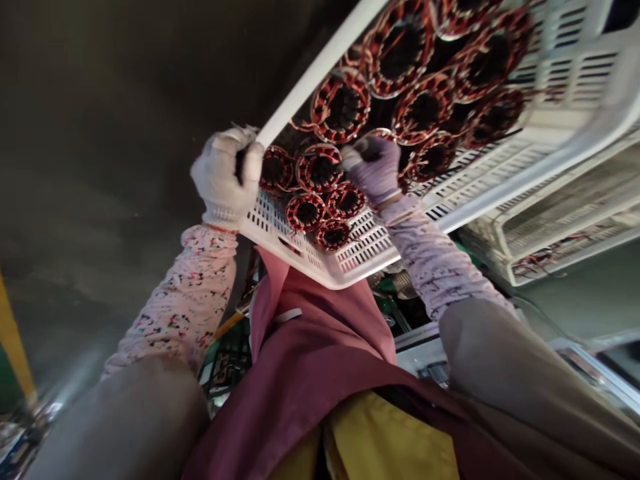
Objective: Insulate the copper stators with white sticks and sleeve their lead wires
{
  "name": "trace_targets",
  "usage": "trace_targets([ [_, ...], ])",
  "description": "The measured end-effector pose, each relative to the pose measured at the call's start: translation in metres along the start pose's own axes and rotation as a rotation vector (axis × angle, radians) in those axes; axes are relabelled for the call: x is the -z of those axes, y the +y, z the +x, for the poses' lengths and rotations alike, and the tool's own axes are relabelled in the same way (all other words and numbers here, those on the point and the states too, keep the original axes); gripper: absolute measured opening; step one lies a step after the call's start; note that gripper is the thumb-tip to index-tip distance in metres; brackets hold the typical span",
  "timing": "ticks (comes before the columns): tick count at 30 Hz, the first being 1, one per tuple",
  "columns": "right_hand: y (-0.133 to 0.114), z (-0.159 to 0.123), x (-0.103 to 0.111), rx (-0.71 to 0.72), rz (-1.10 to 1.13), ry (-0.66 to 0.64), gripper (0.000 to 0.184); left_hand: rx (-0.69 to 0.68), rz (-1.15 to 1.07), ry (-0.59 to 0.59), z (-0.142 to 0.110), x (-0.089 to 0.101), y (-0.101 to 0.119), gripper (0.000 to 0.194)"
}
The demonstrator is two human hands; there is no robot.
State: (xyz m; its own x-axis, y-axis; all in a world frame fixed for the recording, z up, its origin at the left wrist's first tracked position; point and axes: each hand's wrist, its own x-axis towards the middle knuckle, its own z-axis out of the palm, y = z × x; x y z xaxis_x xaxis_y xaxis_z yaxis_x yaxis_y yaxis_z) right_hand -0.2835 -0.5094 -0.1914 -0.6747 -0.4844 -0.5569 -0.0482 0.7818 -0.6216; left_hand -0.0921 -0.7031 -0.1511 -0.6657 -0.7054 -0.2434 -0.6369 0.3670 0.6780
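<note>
The wound motor stators (320, 169) sit packed in rings right under my hands, a dozen or more in view, their dark bores ringed by red-and-copper windings with thin wires trailing from them. They lie in a white perforated plastic crate (400, 257), which is tilted across the view, and its long white rim (320, 63) runs up and away from my left hand (223, 177).

That hand, in a white knit glove, is closed in a fist at the crate's corner, wrapped around a dark handle (241, 163). The fist hides most of it, so I can't make out what tool it belongs to, or how much of the rim is also inside my grip.

My right hand (371, 170), in a purple glove with pale fingertips (350, 157), is curled against the edge of one stator, near the middle of the pile. My fingers cover the spot, so I can't tell if they're clamped on it or only touching.

Past my right wrist, a second white crate (560, 227) holds tangled wires (545, 257), and it's cut off by the frame. Below my hands, my floral sleeve (187, 300), lilac sleeve (433, 257) and maroon apron (320, 333) fill the view.
</note>
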Motion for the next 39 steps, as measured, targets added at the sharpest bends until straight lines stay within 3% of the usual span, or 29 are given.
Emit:
trace_targets([
  [3, 0.017, -0.023, 0.057, -0.118, 0.167, 0.210, 0.035, -0.111, 0.049, 0.062, 0.001, 0.003, 0.001, 0.033],
  [5, 0.031, -0.043, 0.086, -0.170, 0.154, 0.234, 0.040, -0.185, 0.075, 0.092, 0.002, 0.004, 0.000, 0.033],
  [7, 0.045, -0.061, 0.096, -0.188, 0.138, 0.191, 0.042, -0.214, 0.106, 0.113, 0.003, 0.005, -0.002, 0.033],
  [11, 0.064, -0.080, 0.070, -0.184, 0.103, 0.087, 0.034, -0.192, 0.091, 0.117, 0.004, 0.006, -0.005, 0.038],
  [17, 0.072, -0.071, 0.021, -0.305, 0.045, -0.002, 0.031, -0.060, 0.051, 0.060, 0.005, 0.011, 0.009, 0.031],
  [26, 0.082, -0.064, 0.005, -0.261, -0.265, -0.148, 0.029, -0.071, 0.096, 0.059, 0.006, 0.012, 0.014, 0.030],
  [29, 0.079, -0.067, 0.005, -0.218, -0.304, -0.181, 0.030, -0.124, 0.071, 0.109, 0.004, 0.010, 0.011, 0.033],
  [33, 0.071, -0.066, 0.024, -0.165, -0.165, -0.087, 0.028, -0.140, 0.056, 0.132, 0.004, 0.007, 0.005, 0.033],
  [39, 0.070, -0.012, 0.057, -0.074, -0.129, 0.151, 0.038, -0.154, 0.061, 0.119, 0.003, 0.007, 0.003, 0.032],
])
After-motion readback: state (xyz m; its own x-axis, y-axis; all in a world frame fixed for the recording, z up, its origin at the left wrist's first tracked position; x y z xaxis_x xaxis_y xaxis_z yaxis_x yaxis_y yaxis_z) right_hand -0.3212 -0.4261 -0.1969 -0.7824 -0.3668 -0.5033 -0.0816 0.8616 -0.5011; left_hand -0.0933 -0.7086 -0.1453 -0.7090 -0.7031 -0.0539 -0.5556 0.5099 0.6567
